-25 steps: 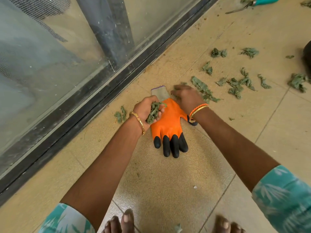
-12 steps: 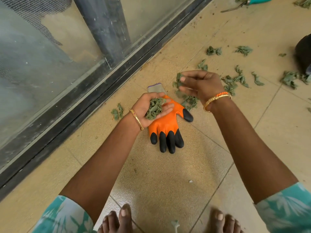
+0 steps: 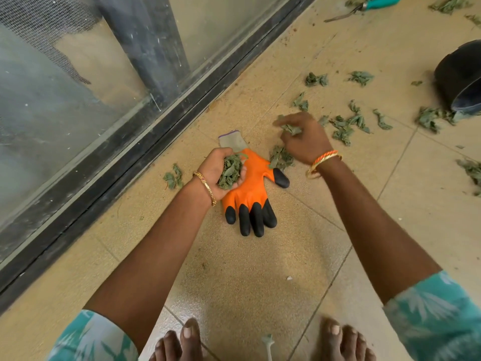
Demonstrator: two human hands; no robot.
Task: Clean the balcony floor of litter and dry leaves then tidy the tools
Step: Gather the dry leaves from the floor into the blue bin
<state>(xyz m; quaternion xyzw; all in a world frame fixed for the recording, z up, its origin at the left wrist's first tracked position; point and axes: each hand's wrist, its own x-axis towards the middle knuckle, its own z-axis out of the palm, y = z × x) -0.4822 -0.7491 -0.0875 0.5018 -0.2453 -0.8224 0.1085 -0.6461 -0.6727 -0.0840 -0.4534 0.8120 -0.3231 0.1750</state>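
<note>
Head view: left fingers (image 3: 235, 155) curl round dry leaves (image 3: 229, 171).

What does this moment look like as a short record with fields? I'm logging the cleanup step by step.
left hand: grips a bunch of dry leaves, held over the glove
right hand: pinches a leaf near the floor
glove: orange, black fingertips, flat on the floor
loose leaves: scattered right of the hands; a few by the door track
pot: dark, on its side, right edge
pruner: teal handle, top right
</note>
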